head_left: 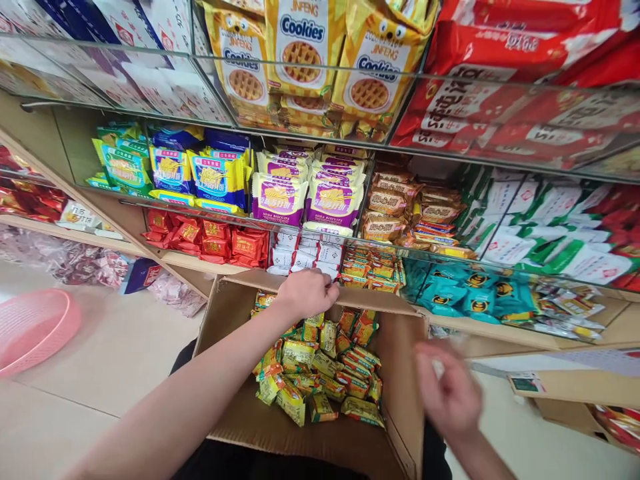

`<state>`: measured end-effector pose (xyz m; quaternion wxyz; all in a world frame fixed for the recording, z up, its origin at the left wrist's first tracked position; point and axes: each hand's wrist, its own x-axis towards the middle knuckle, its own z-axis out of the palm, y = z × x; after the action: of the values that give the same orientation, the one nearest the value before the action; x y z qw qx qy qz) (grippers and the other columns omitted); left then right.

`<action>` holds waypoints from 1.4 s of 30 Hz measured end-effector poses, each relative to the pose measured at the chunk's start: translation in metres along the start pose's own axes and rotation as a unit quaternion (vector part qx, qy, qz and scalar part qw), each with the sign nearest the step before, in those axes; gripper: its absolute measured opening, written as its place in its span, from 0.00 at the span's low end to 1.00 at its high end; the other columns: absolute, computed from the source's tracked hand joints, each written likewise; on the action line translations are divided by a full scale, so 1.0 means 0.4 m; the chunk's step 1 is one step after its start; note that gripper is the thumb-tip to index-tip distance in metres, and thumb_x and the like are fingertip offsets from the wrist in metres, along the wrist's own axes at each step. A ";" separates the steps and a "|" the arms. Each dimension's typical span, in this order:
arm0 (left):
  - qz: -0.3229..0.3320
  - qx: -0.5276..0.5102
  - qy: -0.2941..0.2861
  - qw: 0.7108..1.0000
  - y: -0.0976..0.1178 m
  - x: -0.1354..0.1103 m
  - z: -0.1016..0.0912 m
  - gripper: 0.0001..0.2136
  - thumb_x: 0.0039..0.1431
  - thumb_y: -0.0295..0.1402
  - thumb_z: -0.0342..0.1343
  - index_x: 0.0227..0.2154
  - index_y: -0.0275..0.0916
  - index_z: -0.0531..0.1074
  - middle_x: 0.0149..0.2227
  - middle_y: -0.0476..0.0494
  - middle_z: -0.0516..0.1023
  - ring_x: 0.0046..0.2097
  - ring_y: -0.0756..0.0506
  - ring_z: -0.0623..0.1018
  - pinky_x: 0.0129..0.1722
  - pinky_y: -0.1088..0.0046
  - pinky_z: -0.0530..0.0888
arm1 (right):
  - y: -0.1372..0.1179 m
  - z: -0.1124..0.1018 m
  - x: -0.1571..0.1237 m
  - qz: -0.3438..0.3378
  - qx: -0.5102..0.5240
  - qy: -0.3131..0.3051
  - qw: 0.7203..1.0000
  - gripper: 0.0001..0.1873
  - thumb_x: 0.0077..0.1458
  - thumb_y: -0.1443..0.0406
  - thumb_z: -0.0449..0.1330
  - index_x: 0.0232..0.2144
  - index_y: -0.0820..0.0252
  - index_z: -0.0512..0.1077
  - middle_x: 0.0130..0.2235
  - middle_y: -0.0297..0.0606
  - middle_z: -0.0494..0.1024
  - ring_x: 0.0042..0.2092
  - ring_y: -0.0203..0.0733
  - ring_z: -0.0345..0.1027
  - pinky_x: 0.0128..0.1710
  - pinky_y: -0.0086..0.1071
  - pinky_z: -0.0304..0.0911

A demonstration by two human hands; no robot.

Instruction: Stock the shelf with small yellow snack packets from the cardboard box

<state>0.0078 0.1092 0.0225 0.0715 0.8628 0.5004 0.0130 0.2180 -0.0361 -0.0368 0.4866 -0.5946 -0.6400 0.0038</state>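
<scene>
An opened cardboard box (405, 373) sits against my legs, with many small yellow, orange and green snack packets (325, 367) loose inside. My left hand (309, 293) reaches across it, fingers curled closed over the far rim of the box, just in front of small white packets (305, 255) on the lowest shelf. To the right of the box hangs my right hand (450, 390), blurred by motion. Its fingers look bent, but whether they hold anything is unclear. Similar orange-and-green packets (370, 270) fill a shelf compartment just beyond the box.
Glass-fronted shelves hold yellow cookie bags (303, 60), purple soda biscuit packs (280, 197), red packets (215, 240) and teal packets (465, 290). A pink basket (45, 327) stands on the floor at left. Another box (570, 413) lies at the lower right.
</scene>
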 end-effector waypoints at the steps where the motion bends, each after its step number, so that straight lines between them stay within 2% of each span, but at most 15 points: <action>1: -0.001 0.000 0.000 1.000 0.000 -0.001 0.000 0.21 0.57 0.42 0.35 0.30 0.41 0.73 0.33 0.42 0.74 0.35 0.42 0.73 0.32 0.66 0.68 | -0.037 0.024 -0.031 -0.036 0.001 -0.122 0.992 0.08 0.52 0.67 0.53 0.36 0.57 0.68 0.33 0.37 0.72 0.36 0.37 0.67 0.36 0.30 0.62; 4: -0.003 0.001 -0.004 1.000 -0.001 -0.007 -0.001 0.22 0.57 0.43 0.34 0.31 0.40 0.73 0.33 0.41 0.74 0.36 0.42 0.74 0.32 0.66 0.68 | -0.081 0.147 -0.093 0.078 -0.139 -0.355 0.921 0.18 0.52 0.70 0.50 0.47 0.61 0.65 0.46 0.45 0.69 0.47 0.44 0.63 0.44 0.35 0.59; 7: 0.002 0.006 -0.002 1.000 0.002 -0.020 0.000 0.23 0.58 0.44 0.33 0.32 0.40 0.73 0.34 0.41 0.74 0.37 0.42 0.74 0.33 0.67 0.68 | -0.045 0.258 -0.123 0.243 -0.286 -0.417 0.828 0.26 0.49 0.76 0.49 0.53 0.70 0.60 0.54 0.57 0.58 0.54 0.52 0.54 0.46 0.38 0.56; 9: 0.004 0.007 0.003 1.000 0.005 -0.030 0.002 0.23 0.58 0.44 0.33 0.33 0.39 0.73 0.35 0.41 0.74 0.38 0.43 0.74 0.34 0.68 0.68 | -0.015 0.289 -0.137 0.274 -0.326 -0.414 0.805 0.26 0.51 0.78 0.43 0.54 0.68 0.58 0.54 0.58 0.59 0.53 0.52 0.56 0.44 0.39 0.57; 13: 0.002 0.009 0.014 1.000 0.009 -0.042 0.006 0.24 0.58 0.44 0.32 0.33 0.39 0.73 0.35 0.41 0.75 0.38 0.43 0.74 0.34 0.68 0.68 | 0.007 0.280 -0.147 0.225 -0.354 -0.394 0.818 0.23 0.55 0.75 0.39 0.49 0.63 0.64 0.42 0.53 0.70 0.44 0.51 0.63 0.37 0.40 0.59; 18: 0.010 -0.022 0.031 0.999 0.001 -0.037 -0.001 0.22 0.59 0.43 0.34 0.34 0.39 0.72 0.34 0.41 0.75 0.37 0.43 0.74 0.35 0.67 0.68 | 0.000 0.264 -0.133 0.212 -0.356 -0.385 0.825 0.20 0.54 0.74 0.40 0.42 0.62 0.69 0.42 0.52 0.70 0.44 0.49 0.63 0.37 0.38 0.58; 21: 0.065 -0.111 0.086 0.988 -0.003 -0.053 -0.006 0.16 0.59 0.38 0.39 0.37 0.40 0.70 0.37 0.44 0.75 0.39 0.46 0.73 0.39 0.69 0.68 | 0.001 0.265 -0.126 0.228 -0.331 -0.394 0.827 0.21 0.55 0.75 0.39 0.42 0.65 0.68 0.39 0.51 0.72 0.43 0.48 0.65 0.38 0.37 0.57; 25: 0.149 -0.248 0.205 0.935 -0.003 -0.148 0.017 0.12 0.57 0.29 0.42 0.40 0.39 0.68 0.37 0.43 0.74 0.41 0.48 0.71 0.42 0.70 0.67 | 0.001 0.256 -0.116 0.227 -0.315 -0.389 0.836 0.19 0.54 0.74 0.42 0.42 0.62 0.68 0.39 0.48 0.74 0.44 0.49 0.64 0.37 0.37 0.57; 28: 0.175 -0.306 0.216 0.911 0.002 -0.245 0.057 0.12 0.56 0.26 0.44 0.40 0.40 0.68 0.36 0.43 0.73 0.41 0.48 0.71 0.42 0.69 0.68 | -0.026 0.227 -0.108 0.211 -0.269 -0.339 0.876 0.15 0.56 0.68 0.44 0.39 0.63 0.69 0.37 0.47 0.74 0.42 0.50 0.65 0.40 0.40 0.56; 30: 0.123 -0.341 0.198 0.911 0.010 -0.293 0.081 0.13 0.56 0.26 0.44 0.42 0.40 0.67 0.40 0.41 0.72 0.43 0.48 0.70 0.43 0.68 0.67 | -0.064 0.193 -0.099 0.199 -0.169 -0.298 0.918 0.15 0.57 0.64 0.45 0.39 0.65 0.68 0.37 0.47 0.74 0.41 0.48 0.65 0.42 0.39 0.57; 32: 0.028 -0.383 0.158 0.910 0.022 -0.314 0.095 0.13 0.56 0.30 0.45 0.45 0.38 0.64 0.44 0.39 0.69 0.42 0.47 0.70 0.41 0.69 0.69 | -0.113 0.155 -0.082 0.199 0.006 -0.293 0.935 0.16 0.57 0.61 0.46 0.40 0.64 0.66 0.38 0.44 0.73 0.40 0.43 0.66 0.41 0.35 0.59; 34: -0.028 -0.439 0.079 0.894 0.036 -0.314 0.099 0.14 0.56 0.36 0.46 0.43 0.37 0.65 0.41 0.40 0.70 0.37 0.49 0.70 0.37 0.72 0.69 | -0.164 0.122 -0.060 0.205 0.189 -0.316 0.907 0.15 0.56 0.58 0.47 0.41 0.60 0.64 0.37 0.39 0.73 0.38 0.39 0.67 0.38 0.32 0.61; 37: -0.015 -0.512 -0.026 0.859 0.057 -0.298 0.093 0.16 0.57 0.41 0.43 0.28 0.35 0.70 0.27 0.47 0.70 0.30 0.51 0.68 0.32 0.76 0.67 | -0.222 0.096 -0.035 0.212 0.323 -0.332 0.860 0.14 0.54 0.58 0.51 0.41 0.58 0.61 0.34 0.35 0.73 0.36 0.36 0.67 0.37 0.30 0.63; 39: -0.035 -0.534 -0.006 0.845 0.070 -0.292 0.087 0.19 0.57 0.43 0.43 0.21 0.35 0.67 0.21 0.50 0.66 0.27 0.52 0.66 0.29 0.77 0.65 | -0.243 0.094 -0.033 0.240 0.329 -0.277 0.870 0.14 0.53 0.57 0.52 0.40 0.59 0.61 0.32 0.35 0.73 0.33 0.36 0.67 0.33 0.29 0.63; 42: -0.114 -0.544 0.087 0.827 0.089 -0.293 0.082 0.19 0.56 0.45 0.43 0.21 0.35 0.67 0.21 0.50 0.65 0.27 0.52 0.65 0.28 0.77 0.64 | -0.249 0.103 -0.048 0.281 0.272 -0.158 0.907 0.15 0.53 0.54 0.51 0.32 0.60 0.64 0.26 0.33 0.70 0.28 0.34 0.64 0.26 0.25 0.60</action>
<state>-0.0168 -0.0132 0.0006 0.4863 0.6160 0.5116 0.3496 0.1134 -0.0562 -0.0122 0.5008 -0.5864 -0.4889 0.4079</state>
